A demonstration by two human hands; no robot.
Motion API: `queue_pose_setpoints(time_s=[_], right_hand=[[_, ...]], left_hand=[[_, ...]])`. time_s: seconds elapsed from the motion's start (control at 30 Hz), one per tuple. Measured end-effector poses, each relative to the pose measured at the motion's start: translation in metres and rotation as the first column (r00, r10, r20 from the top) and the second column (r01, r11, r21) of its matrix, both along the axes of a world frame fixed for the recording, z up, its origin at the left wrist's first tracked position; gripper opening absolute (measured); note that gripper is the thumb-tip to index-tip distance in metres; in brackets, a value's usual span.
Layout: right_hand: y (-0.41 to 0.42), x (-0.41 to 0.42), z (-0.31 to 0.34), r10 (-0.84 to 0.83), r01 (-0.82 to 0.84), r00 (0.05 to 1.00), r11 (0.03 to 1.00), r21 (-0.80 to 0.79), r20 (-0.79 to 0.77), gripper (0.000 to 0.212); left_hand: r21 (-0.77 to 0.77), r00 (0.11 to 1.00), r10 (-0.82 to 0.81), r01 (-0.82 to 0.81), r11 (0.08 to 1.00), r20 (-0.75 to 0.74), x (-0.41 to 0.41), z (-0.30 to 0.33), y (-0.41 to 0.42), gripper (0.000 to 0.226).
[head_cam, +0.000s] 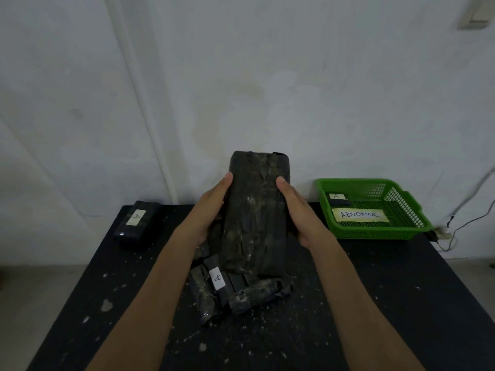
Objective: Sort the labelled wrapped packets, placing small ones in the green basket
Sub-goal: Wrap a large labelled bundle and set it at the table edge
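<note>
- A large packet (135,224) with a white "A" label lies flat on the far left of the black table (375,303), well to the left of both hands and apart from everything else; judging by the task, that looks like the place for big ones.
- The left hand (210,210) presses its palm to the left edge of a big dark wrapped packet (257,212), thumb up along the side near the top; its fingers go behind the packet and cannot be seen.
- The packet stands upright and lifted, held between the two hands above the table; no label shows on the side facing the person, so it would pay to turn it and check before choosing a spot.
- Just below the hands, a heap of smaller packets (235,290) rests on the table, one showing an "A" label; the lift should stay clear of it.
- The right hand (297,212) mirrors the left, thumb on the front right edge, fingers curled behind out of sight.
- Far right of the fingers, a green basket (409,210) marked "ABNORMAL" holds one small labelled packet (338,198). This packet looks too large for it, so a steady two-handed carry leftward seems the sound move.
</note>
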State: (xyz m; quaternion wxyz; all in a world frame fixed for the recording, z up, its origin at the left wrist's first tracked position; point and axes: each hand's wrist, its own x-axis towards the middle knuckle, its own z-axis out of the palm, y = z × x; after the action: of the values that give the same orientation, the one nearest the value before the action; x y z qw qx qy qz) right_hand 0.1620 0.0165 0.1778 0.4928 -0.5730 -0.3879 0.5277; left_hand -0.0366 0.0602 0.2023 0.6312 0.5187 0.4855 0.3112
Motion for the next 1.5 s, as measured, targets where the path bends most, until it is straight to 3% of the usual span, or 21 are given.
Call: queue_pose_setpoints(time_s=[0.13,0.4,0.57,0.77,1.03,1.33,1.5], right_hand=[[0.004,-0.002,0.000,-0.034,0.034,0.999,0.999,-0.019,0.015,0.089],[0.008,-0.007,0.000,-0.025,0.025,1.000,0.999,-0.041,0.000,0.083],[0.016,-0.014,-0.004,-0.014,0.015,1.000,0.999,-0.041,0.022,0.102],[0.008,-0.026,-0.011,0.116,-0.117,0.993,0.993,0.035,0.027,0.086],[0.019,-0.027,-0.014,0.128,-0.129,0.992,0.989,0.073,0.008,0.066],[0.027,-0.025,-0.017,0.117,-0.115,0.993,0.991,0.072,-0.015,0.073],[0.030,-0.023,-0.019,0.093,-0.093,0.996,0.996,0.014,-0.010,0.076]], left_hand=[[0.045,0.999,0.018,-0.019,0.999,0.032,-0.008,-0.017,0.000,0.056],[0.035,0.998,0.050,-0.051,0.998,0.028,-0.010,-0.021,0.004,0.069],[0.023,1.000,-0.014,0.013,1.000,0.025,-0.014,-0.027,0.002,0.074],[-0.057,0.990,0.083,-0.077,0.995,0.114,-0.028,-0.034,0.014,0.091],[-0.087,0.980,0.040,-0.024,0.996,0.194,-0.035,-0.038,0.022,0.076],[-0.049,0.985,0.027,-0.019,0.999,0.173,-0.034,-0.034,0.026,0.076],[-0.127,0.971,0.067,-0.039,0.991,0.228,-0.027,-0.028,0.023,0.047]])
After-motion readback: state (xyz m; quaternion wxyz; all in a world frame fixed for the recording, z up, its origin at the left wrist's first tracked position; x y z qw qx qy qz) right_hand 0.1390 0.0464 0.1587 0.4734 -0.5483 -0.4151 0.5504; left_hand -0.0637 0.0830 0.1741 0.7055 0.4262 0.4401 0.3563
